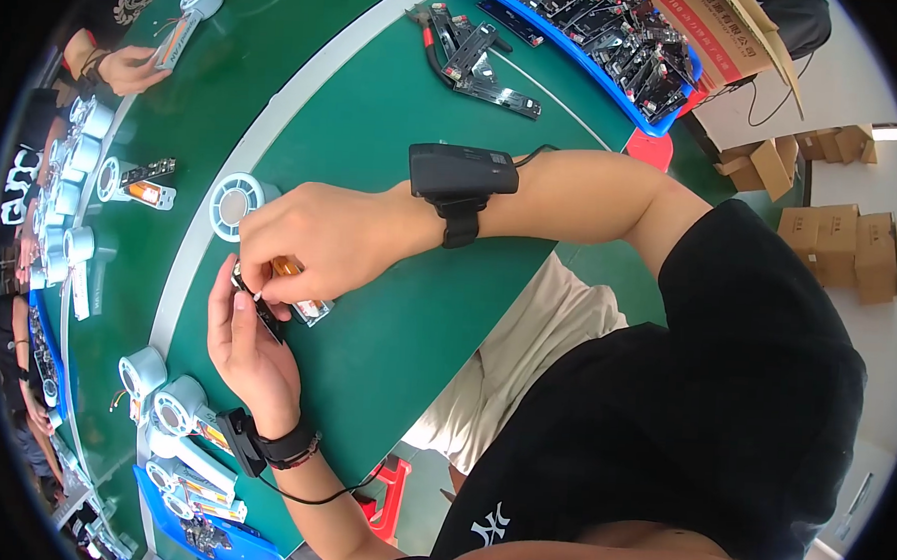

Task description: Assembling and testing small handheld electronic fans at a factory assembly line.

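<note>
My left hand (250,356) holds a thin black circuit board (269,320) low over the green table, its fingers curled round the edge. My right hand (315,239) reaches over it, fingertips pinched at the board's upper end by a small white part, probably a wire connector. Just behind these fingers lies a pale blue handheld fan, its round grille head (235,207) beyond my right knuckles. Its open handle, with an orange-wrapped cell (287,266), is largely hidden under my right hand.
A blue tray (692,80) heaped with black boards stands at the far right, with loose boards (478,66) and a red-handled tool (430,54) beside it. Several fans (178,408) crowd the lower left near another blue tray (256,552). Across the pale strip, a co-worker's hand (127,69) holds a fan.
</note>
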### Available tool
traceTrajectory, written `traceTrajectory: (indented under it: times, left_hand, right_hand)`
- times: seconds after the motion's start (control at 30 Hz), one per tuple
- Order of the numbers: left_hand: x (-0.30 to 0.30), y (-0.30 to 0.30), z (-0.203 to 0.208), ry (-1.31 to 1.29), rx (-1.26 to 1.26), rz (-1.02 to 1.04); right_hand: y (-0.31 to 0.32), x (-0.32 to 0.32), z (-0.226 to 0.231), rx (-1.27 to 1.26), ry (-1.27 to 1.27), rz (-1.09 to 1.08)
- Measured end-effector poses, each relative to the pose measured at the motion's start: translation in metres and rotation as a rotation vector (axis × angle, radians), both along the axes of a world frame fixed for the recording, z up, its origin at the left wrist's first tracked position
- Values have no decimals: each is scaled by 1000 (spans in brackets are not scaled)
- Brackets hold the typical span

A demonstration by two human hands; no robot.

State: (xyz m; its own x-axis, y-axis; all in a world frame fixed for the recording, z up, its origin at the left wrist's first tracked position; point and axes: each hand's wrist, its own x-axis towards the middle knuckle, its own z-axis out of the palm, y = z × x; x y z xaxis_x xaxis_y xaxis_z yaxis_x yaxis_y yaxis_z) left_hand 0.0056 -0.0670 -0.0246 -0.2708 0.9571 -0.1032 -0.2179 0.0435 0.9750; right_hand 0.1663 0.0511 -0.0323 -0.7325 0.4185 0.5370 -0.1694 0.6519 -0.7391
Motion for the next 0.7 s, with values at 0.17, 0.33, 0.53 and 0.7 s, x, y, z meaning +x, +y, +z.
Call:
traceTrajectory:
  times: [0.17, 0.33, 0.53, 0.7]
  left_hand:
    - [-3, -3, -4, 25, 4, 16]
    - [-7, -3, -7, 10, 29, -9]
    - [-9, -1, -4, -59, 33, -34]
    - [-9, -2, -5, -12, 50, -61]
  right_hand:
    - [-6, 0, 17, -499, -39, 31]
    - [-4, -3, 9, -487, -44, 5]
    - [-3, -8, -12, -30, 77, -138]
    - [0, -7, -15, 151, 112, -229]
